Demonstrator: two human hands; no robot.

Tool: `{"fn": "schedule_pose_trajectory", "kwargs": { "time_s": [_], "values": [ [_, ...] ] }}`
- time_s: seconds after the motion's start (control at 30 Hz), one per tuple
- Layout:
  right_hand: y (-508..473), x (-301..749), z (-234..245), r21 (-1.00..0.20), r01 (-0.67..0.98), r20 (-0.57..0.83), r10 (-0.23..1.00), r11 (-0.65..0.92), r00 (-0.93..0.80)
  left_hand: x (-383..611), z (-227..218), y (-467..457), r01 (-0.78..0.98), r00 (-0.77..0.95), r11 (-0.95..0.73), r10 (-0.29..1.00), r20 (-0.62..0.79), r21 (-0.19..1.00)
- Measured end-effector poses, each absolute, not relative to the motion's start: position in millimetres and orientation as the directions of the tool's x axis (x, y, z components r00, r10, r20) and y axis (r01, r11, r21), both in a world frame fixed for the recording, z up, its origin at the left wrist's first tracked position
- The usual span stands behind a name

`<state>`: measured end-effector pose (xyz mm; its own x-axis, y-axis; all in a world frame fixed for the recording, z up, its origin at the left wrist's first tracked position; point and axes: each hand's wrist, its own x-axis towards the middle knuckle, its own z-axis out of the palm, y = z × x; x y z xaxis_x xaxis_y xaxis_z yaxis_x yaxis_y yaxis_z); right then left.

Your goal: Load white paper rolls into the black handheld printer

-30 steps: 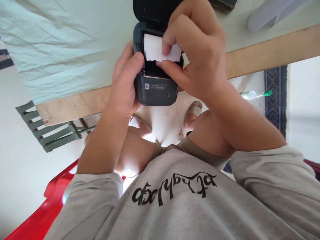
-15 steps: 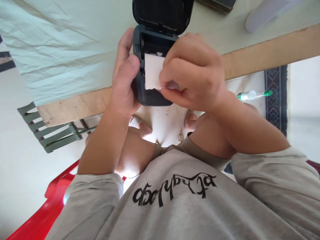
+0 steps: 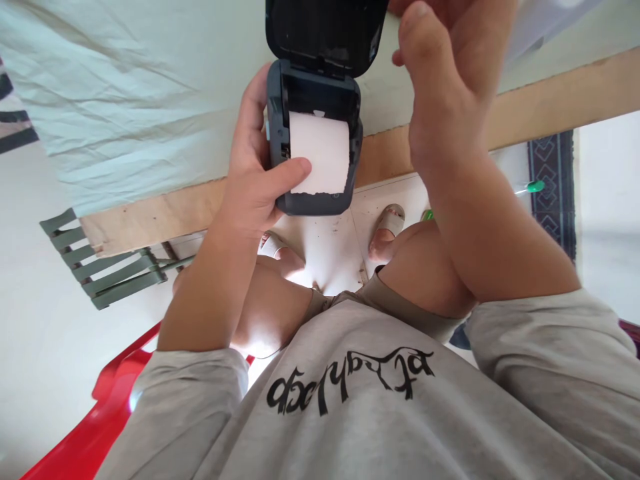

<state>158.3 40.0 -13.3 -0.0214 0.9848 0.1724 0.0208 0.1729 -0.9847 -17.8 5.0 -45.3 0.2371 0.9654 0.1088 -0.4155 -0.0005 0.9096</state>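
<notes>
My left hand (image 3: 253,170) is closed around a small dark portable printer (image 3: 320,205), which I hold over the table's near edge. Its black lid (image 3: 325,33) is swung up and back, running out of the top of the picture. White paper (image 3: 330,147) lies in the printer's bay, its ragged end over the front rim, and my left thumb presses on it. Beside the lid's right edge is my right hand (image 3: 450,80), thumb and fingers apart, no paper in it. Some of its fingertips are cut off by the frame or hidden; whether they touch the lid I cannot tell.
A pale cloth (image 3: 125,100) covers the table, with a bare wooden edge (image 3: 155,213) in front. A whitish object (image 3: 545,23) stands partly behind my right hand. A green slatted folding stool (image 3: 110,267) and a red chair (image 3: 95,413) are at left.
My right hand has let go of the paper and moved up and right to the lid's side. My left thumb has moved onto the paper, which now lies down in the printer.
</notes>
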Motion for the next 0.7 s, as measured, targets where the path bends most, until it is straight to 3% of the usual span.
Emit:
{"fn": "schedule_pose_trajectory", "kwargs": {
  "time_s": [0.07,0.1,0.2,0.27,0.5,0.7],
  "values": [
    [44,157,-16,-0.925,0.008,0.381,0.924,0.381,0.018,-21,-48,8,-0.395,0.237,-0.002,0.966,0.104,0.918],
    [45,156,-16,-0.921,0.017,0.390,0.920,0.390,0.034,-23,-49,10,-0.389,0.258,-0.003,0.960,0.112,0.921],
    [44,154,-12,-0.962,0.093,0.262,0.965,0.258,0.032,-29,-53,14,-0.392,0.337,-0.006,0.930,0.149,0.920],
    [39,154,-8,-0.955,0.168,0.238,0.970,0.245,-0.058,-30,-53,14,-0.370,0.328,-0.008,0.935,0.138,0.929],
    [29,158,-9,-0.841,0.280,0.273,0.809,0.464,-0.520,-18,-40,0,-0.356,0.208,0.019,0.976,0.059,0.934],
    [32,157,-12,-0.774,0.320,0.295,0.758,0.547,-0.582,-13,-37,-4,-0.378,0.200,-0.001,0.976,0.082,0.926]
  ]
}}
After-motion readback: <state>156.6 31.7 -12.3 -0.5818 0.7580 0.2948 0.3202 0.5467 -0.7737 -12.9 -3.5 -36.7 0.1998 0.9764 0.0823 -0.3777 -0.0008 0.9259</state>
